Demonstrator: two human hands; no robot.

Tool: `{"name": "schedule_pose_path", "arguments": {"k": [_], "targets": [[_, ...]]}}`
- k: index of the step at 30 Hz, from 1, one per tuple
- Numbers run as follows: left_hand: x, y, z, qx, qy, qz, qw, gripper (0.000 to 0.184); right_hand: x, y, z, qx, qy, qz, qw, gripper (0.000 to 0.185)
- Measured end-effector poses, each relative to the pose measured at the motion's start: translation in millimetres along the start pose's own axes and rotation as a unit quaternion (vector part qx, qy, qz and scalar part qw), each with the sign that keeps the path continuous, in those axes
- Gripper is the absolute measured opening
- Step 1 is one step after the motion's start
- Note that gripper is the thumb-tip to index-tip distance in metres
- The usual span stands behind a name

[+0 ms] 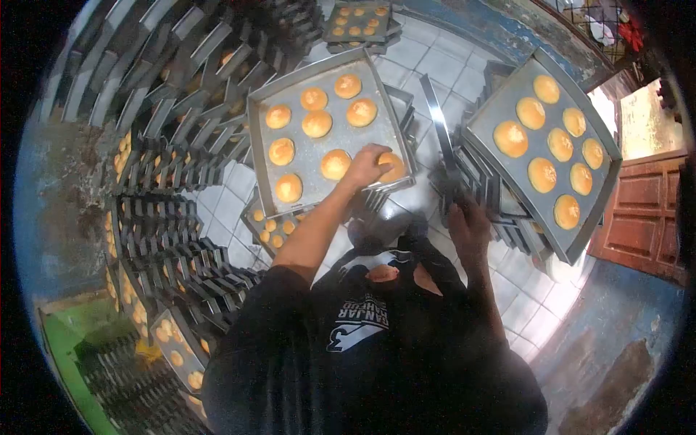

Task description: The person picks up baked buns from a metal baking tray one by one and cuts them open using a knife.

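My left hand (366, 168) reaches into a square metal baking tray (304, 163), its curled fingers on a golden round bun (392, 168) at the tray's near right corner. Several more glossy buns sit apart in that tray, one of them, a larger bun (336, 165), just left of my fingers. Lower on the right, my right hand (471, 223) is closed around the dark handle of a long, straight-bladed knife (438, 119). The blade points up and away from me, between two trays. Shadow hides part of the grip.
At right, another tray of buns (540, 145) tops a stack of trays. Stacked trays (167, 232) line the left side, some holding buns. A further bun tray (355, 25) stands at the back on white tiles (442, 69). A wooden door (641, 217) is at far right.
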State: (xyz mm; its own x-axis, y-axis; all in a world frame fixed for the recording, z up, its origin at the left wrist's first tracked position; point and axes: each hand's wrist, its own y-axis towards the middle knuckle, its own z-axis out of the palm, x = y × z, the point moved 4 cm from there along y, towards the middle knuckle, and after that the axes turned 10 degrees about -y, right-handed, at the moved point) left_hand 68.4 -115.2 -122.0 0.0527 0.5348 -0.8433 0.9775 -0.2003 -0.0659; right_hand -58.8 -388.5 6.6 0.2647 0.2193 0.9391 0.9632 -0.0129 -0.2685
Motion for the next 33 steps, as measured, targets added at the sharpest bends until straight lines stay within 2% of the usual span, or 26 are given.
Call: {"name": "schedule_pose_path", "arguments": {"k": [1, 2, 3, 5, 6, 8, 9, 10, 12, 13, 14, 15, 17, 19, 20, 21, 22, 23, 24, 25, 27, 28, 30, 31, 32, 33], "targets": [[-4, 0, -6, -0.042, -0.078, -0.003, 0.996, 0.044, 2, 0, 0, -0.007, 0.000, -0.014, 1.000, 0.031], [-5, 4, -17, -0.128, -0.105, -0.032, 0.986, 0.044, 5, 0, 0, -0.016, 0.000, -0.029, 0.999, 0.031], [-2, 15, -27, -0.132, -0.102, -0.028, 0.986, 0.044, 8, 2, -1, -0.015, 0.001, -0.034, 0.999, 0.031], [30, 40, -57, -0.277, -0.146, -0.141, 0.939, 0.057, 16, 2, -4, -0.034, -0.044, -0.076, 0.996, 0.030], [37, 56, -64, -0.279, -0.150, -0.138, 0.939, 0.057, 15, 4, -11, -0.029, -0.088, -0.074, 0.993, 0.029], [61, 78, -74, -0.382, -0.172, -0.226, 0.880, 0.065, -6, 7, -14, -0.024, -0.103, -0.038, 0.994, 0.027], [74, 93, -74, -0.382, -0.181, -0.225, 0.878, 0.065, -15, 9, -17, -0.018, -0.115, 0.002, 0.993, 0.026], [88, 107, -69, -0.331, -0.171, -0.259, 0.891, 0.069, -10, 9, -15, -0.013, -0.025, -0.010, 1.000, 0.027], [106, 123, -56, -0.232, -0.199, -0.297, 0.905, 0.074, -6, 7, -13, -0.001, -0.064, 0.002, 0.998, 0.028], [108, 123, -48, -0.232, -0.207, -0.295, 0.903, 0.074, -5, 6, -15, 0.011, -0.091, 0.012, 0.996, 0.029], [106, 121, -45, -0.251, -0.146, -0.264, 0.920, 0.074, -13, 8, -15, 0.009, -0.119, -0.051, 0.992, 0.029], [102, 120, -46, -0.273, -0.082, -0.229, 0.931, 0.073, -15, 6, -11, -0.007, -0.104, -0.046, 0.993, 0.029], [93, 116, -38, -0.270, -0.126, -0.185, 0.937, 0.070, -7, 9, 0, 0.018, -0.063, -0.024, 0.998, 0.031], [51, 95, -37, -0.269, -0.346, -0.149, 0.887, 0.057, -17, 23, 16, 0.017, -0.019, -0.052, 0.998, 0.030], [34, 87, -42, -0.273, -0.345, -0.138, 0.887, 0.057, -10, 28, 21, 0.018, 0.002, -0.066, 0.998, 0.030], [16, 80, -47, -0.242, -0.515, -0.090, 0.818, 0.051, -3, 33, 27, 0.020, 0.023, -0.080, 0.996, 0.030], [7, 74, -52, -0.202, -0.663, -0.037, 0.720, 0.045, 24, 38, 35, 0.035, -0.061, -0.110, 0.991, 0.032], [1, 65, -62, -0.209, -0.659, -0.028, 0.722, 0.045, 42, 43, 45, 0.050, -0.145, -0.139, 0.978, 0.033], [1, 57, -66, -0.196, -0.762, -0.030, 0.616, 0.046, 46, 52, 54, 0.094, -0.197, -0.105, 0.970, 0.044], [1, 53, -72, -0.177, -0.849, -0.029, 0.497, 0.049, 55, 57, 64, 0.102, -0.195, -0.118, 0.968, 0.044], [7, 42, -91, -0.216, -0.840, -0.023, 0.497, 0.055, 73, 60, 85, 0.097, -0.215, -0.115, 0.965, 0.049], [4, 39, -100, -0.141, -0.862, 0.024, 0.486, 0.055, 77, 61, 94, 0.097, -0.215, -0.168, 0.957, 0.055], [-4, 34, -112, -0.248, -0.849, -0.020, 0.465, 0.053, 97, 52, 106, 0.125, -0.210, -0.149, 0.958, 0.055], [-5, 35, -118, -0.252, -0.849, -0.013, 0.464, 0.053, 104, 47, 113, 0.146, -0.203, -0.121, 0.961, 0.055], [-6, 34, -126, -0.263, -0.842, -0.003, 0.470, 0.051, 107, 43, 118, 0.133, -0.210, -0.170, 0.954, 0.053], [-10, 32, -135, -0.273, -0.835, 0.007, 0.477, 0.049, 103, 43, 124, 0.136, -0.211, -0.174, 0.952, 0.053]]}}
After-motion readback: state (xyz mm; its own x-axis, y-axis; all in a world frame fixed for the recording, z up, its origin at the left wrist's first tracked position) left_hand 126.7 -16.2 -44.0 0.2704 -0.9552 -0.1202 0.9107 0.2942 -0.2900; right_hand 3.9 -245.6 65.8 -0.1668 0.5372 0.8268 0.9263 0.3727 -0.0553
